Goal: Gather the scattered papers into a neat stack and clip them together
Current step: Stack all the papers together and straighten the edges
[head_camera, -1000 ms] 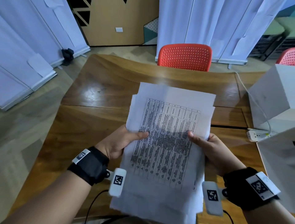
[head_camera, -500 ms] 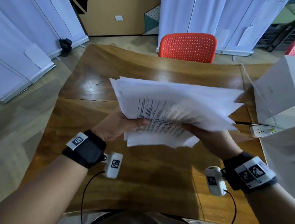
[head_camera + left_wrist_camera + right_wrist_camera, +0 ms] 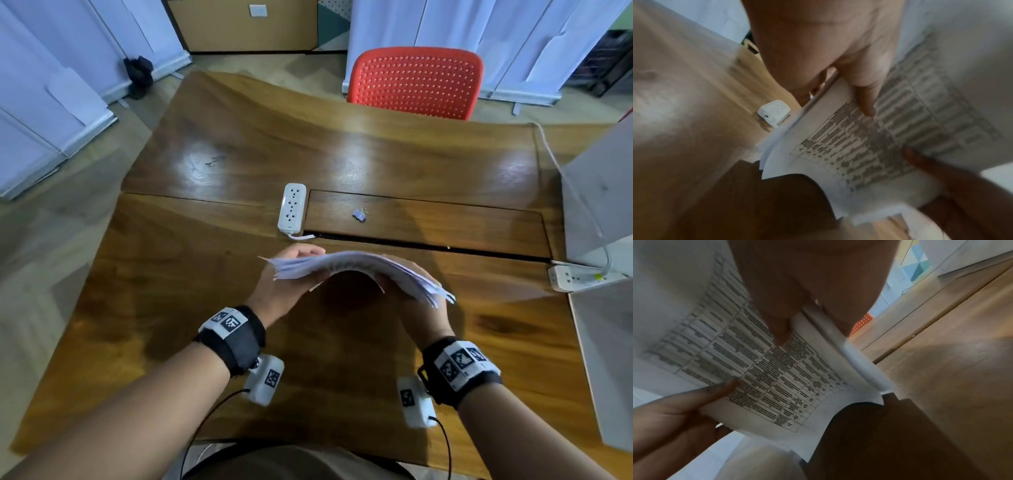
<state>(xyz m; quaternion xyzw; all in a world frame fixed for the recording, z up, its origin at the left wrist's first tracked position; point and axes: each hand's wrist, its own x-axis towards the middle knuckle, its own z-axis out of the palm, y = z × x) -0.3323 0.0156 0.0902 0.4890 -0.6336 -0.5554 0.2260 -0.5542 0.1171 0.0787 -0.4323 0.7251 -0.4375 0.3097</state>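
1. The left hand [image 3: 284, 291] and right hand [image 3: 416, 308] each clamp one side of the papers [image 3: 356, 265], thumbs on the printed face and fingers [image 3: 305, 253] curled over the far side.
2. The sheaf hangs above the table [image 3: 239, 154], bowed and edge-down, presumably for tapping square (edges look ragged).
3. The binder clip [image 3: 359, 214] lies beyond, near the power strip [image 3: 292, 207], within reach for later.

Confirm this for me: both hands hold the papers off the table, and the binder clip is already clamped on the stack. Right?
Not quite. The left hand and right hand do hold the papers off the table, but the binder clip is not on the stack. The head view shows it lying on the table beyond the papers, right of the power strip.
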